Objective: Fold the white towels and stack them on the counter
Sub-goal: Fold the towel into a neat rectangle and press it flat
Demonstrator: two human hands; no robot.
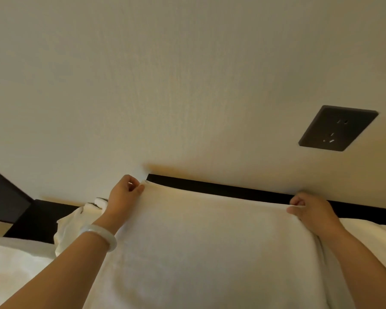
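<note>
Fingers (140, 188) of the left hand (123, 197) and right hand (311, 211) each pinch a top corner of the large white cloth towel (210, 241). It is stretched taut below the dark square wall socket (338, 128), probably to square its edges for a fold.
</note>
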